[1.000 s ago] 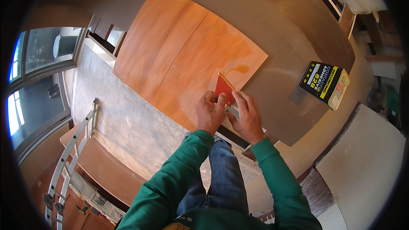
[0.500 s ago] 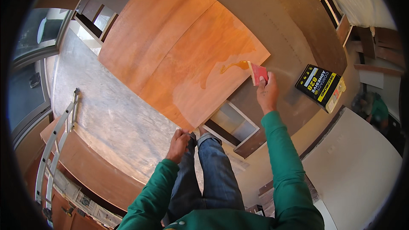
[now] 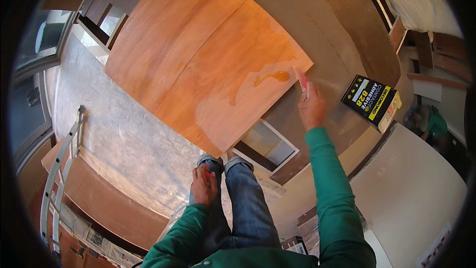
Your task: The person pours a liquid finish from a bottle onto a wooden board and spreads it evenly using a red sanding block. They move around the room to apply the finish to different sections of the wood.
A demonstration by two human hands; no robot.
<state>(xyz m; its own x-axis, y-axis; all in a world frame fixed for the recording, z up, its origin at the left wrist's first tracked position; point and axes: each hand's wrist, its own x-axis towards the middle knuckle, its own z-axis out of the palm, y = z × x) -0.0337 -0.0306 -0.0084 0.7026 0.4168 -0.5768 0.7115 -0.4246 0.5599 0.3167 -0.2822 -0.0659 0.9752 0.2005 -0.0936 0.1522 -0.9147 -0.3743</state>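
A wide orange-brown wood panel spans the upper middle. A pool of amber glue lies near its right edge, with a thin trail running left. My right hand grips a flat pink-red spreader, tilted almost edge-on, its tip at the panel's right edge beside the glue. Just below the panel's near corner, my left hand is closed in front of my left leg. A bit of red shows between its fingers, too small to name. A black-and-yellow adhesive can stands right of my right hand.
A silver ladder leans at the left over a whitish smeared sheet. An open white-edged frame lies under the panel's near edge. At the right are a pale board and another person in green.
My right hand has turned the spreader edge-on and drawn it off the glue pool. My left hand has moved down from the panel's near corner to in front of my leg.
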